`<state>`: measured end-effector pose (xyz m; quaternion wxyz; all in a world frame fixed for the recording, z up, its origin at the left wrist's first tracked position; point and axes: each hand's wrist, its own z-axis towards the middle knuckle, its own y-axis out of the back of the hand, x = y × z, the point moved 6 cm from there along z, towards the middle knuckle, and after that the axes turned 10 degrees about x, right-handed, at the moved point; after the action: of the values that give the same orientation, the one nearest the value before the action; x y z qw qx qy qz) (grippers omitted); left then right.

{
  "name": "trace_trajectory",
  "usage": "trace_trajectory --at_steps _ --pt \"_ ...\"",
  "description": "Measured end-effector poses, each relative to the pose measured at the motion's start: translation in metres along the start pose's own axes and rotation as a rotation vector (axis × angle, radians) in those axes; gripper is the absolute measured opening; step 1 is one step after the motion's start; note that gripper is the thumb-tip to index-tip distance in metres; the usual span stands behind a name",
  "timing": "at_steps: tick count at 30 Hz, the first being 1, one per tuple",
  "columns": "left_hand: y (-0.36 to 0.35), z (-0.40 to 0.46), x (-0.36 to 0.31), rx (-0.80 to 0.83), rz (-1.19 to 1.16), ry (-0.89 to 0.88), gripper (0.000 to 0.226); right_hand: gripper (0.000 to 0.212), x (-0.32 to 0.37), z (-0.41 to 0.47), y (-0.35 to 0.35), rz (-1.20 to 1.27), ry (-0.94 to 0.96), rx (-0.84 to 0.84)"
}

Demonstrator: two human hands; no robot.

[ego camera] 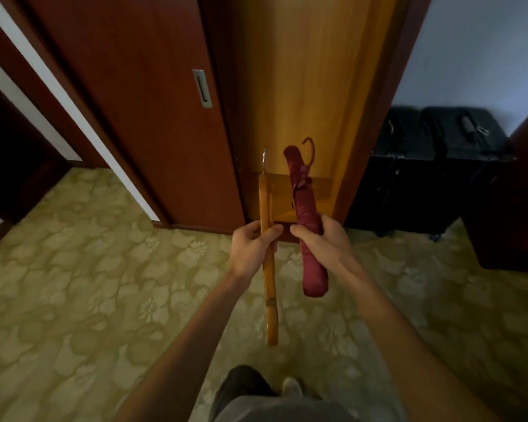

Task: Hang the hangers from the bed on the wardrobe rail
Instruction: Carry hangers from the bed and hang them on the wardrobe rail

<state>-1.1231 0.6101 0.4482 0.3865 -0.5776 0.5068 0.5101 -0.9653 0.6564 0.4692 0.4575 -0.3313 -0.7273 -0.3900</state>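
Note:
My left hand (252, 249) grips a wooden hanger (270, 287) near its middle, seen edge-on with its metal hook pointing up toward the wardrobe. My right hand (325, 242) grips a padded dark red hanger (310, 233) with a red hook and a small bow at its top. Both hangers are held upright side by side in front of the open wardrobe (299, 95), whose light wooden inside shows. The rail and the bed are out of view.
The wardrobe's dark red sliding door (141, 111) with a metal recessed handle (202, 88) stands to the left. Black luggage (433, 166) sits on the floor to the right. Patterned yellow-green carpet (104, 284) covers the floor, and my foot shows at the bottom.

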Motion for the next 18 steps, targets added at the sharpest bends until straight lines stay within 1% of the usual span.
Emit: trace_trajectory --at_steps 2,5,7,9,11,14,18 --pt "0.021 0.038 -0.008 -0.021 -0.021 -0.007 0.022 0.019 0.017 0.041 -0.005 -0.015 -0.004 0.024" --pt "0.051 0.097 -0.016 -0.041 -0.049 -0.007 0.024 0.021 0.037 0.106 -0.014 -0.042 -0.002 0.033" --pt "0.07 0.14 -0.024 -0.031 -0.066 -0.01 0.022 0.02 0.049 0.151 -0.019 -0.047 -0.008 0.032" --pt "0.089 0.186 -0.035 -0.006 -0.089 -0.028 0.02 0.025 0.065 0.198 -0.021 -0.056 -0.012 0.022" --pt "0.106 0.231 -0.053 0.024 -0.101 -0.045 0.019 0.027 0.088 0.243 -0.021 -0.054 -0.005 0.005" --pt "0.129 0.3 -0.087 0.07 -0.088 -0.068 0.023 0.022 0.128 0.305 -0.013 -0.026 0.016 -0.023" --pt "0.142 0.389 -0.142 0.131 -0.036 -0.126 0.028 0.024 0.181 0.372 0.017 -0.013 0.065 -0.105"
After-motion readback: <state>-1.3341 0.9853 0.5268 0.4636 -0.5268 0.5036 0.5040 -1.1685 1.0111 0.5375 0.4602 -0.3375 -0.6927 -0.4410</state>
